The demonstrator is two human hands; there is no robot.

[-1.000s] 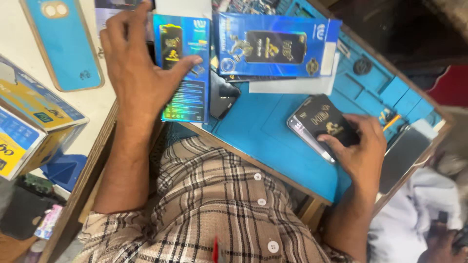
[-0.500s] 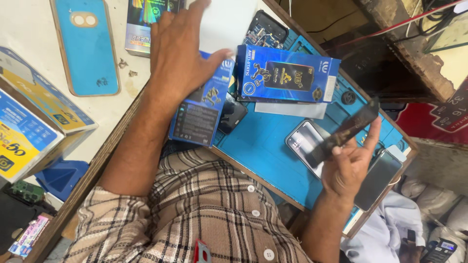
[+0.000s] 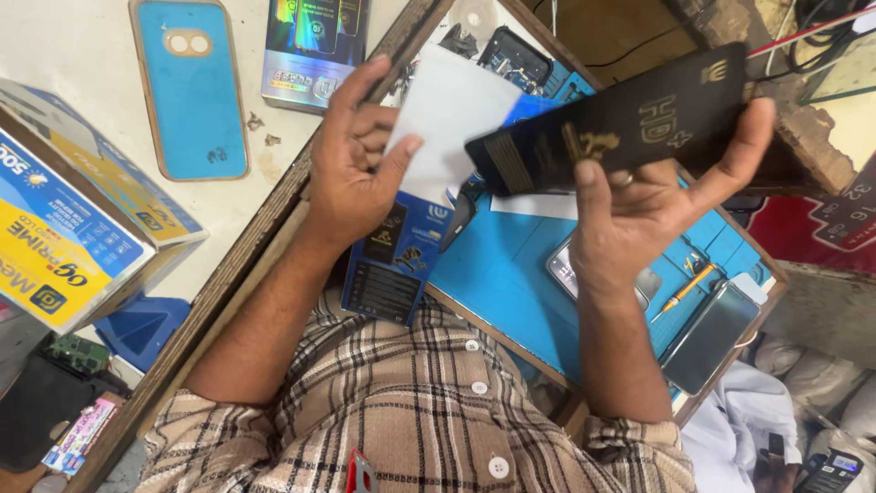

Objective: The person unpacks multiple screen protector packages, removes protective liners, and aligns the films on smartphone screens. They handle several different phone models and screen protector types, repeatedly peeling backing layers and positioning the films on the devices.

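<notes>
The right hand has lifted the black sleeve off the blue mat to chest height, gripping it; the left hand holds the blue box, white insert now showing.

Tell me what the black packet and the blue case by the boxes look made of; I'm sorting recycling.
The black packet in the right hand looks like matte cardboard or stiff paper with gold foil print: flat, sharp-edged, no glare. The blue case looks like soft rubbery plastic, perhaps silicone: dull surface, rounded corners, a tan rim. Neither is certain from looks alone.
</notes>
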